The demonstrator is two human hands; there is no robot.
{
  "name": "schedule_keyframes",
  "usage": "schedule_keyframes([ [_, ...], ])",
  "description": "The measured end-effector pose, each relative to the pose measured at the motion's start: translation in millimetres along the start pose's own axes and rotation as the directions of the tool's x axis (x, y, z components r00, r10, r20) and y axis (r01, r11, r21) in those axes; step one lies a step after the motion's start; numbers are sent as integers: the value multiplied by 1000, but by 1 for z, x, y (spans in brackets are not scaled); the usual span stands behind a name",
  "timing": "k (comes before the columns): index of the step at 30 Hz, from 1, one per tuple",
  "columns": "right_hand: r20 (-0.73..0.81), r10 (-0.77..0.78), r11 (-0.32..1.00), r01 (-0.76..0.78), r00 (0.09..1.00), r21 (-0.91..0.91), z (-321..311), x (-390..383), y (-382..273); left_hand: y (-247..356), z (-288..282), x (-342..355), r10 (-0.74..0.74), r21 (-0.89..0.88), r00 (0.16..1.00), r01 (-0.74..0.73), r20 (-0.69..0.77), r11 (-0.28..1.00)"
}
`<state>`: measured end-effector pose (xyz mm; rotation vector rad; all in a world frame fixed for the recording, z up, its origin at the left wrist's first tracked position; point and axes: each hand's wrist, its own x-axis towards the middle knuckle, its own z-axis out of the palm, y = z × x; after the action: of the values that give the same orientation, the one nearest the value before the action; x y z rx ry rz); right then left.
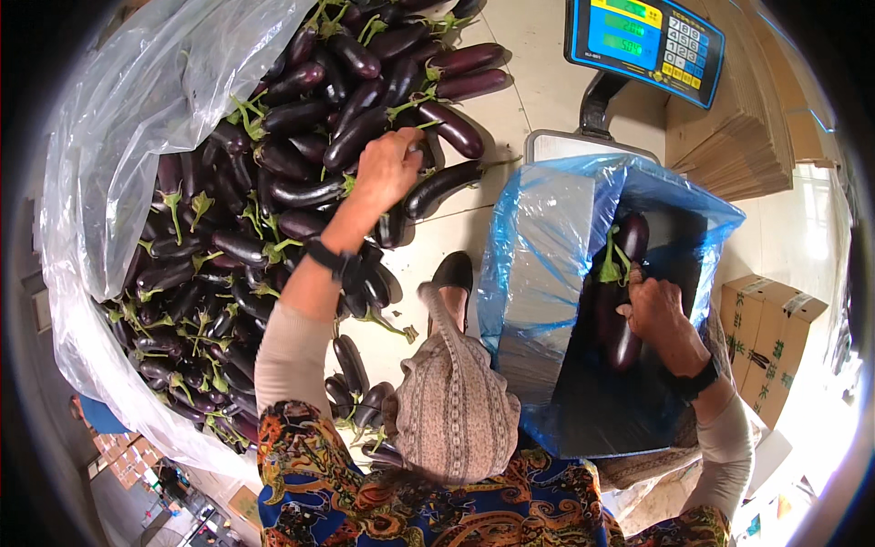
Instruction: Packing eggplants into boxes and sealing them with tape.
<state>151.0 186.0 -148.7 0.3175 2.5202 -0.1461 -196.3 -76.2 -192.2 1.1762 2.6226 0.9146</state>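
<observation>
My left hand (390, 169) reaches over the right side of a large heap of dark purple eggplants (296, 159) with green stems. Its fingers are curled closed on an eggplant, most of which the hand hides. My right hand (658, 312) is down inside a box lined with a blue plastic bag (533, 214). There its fingers are closed at the stem end of an eggplant (622, 342) lying lengthwise. A second eggplant (632, 235) lies just beyond it, against a black inner surface (674, 214).
A clear plastic sheet (118, 173) edges the heap on the left. Behind the lined box stands a scale with a lit display (643, 41). Flattened cardboard (729, 128) and a closed carton (775, 337) are at the right. Several loose eggplants (351, 365) lie on the tiled floor (447, 228) near me.
</observation>
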Motion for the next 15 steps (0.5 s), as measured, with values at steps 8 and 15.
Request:
schedule_keyframes([
  [8,-165,5,971,35,986,237,-68,-9,-35,-101,89,18,-151,736,973,-26,173,676],
  [15,-56,12,826,21,998,563,-89,-27,-27,-81,86,-5,-50,758,980,-115,191,642],
])
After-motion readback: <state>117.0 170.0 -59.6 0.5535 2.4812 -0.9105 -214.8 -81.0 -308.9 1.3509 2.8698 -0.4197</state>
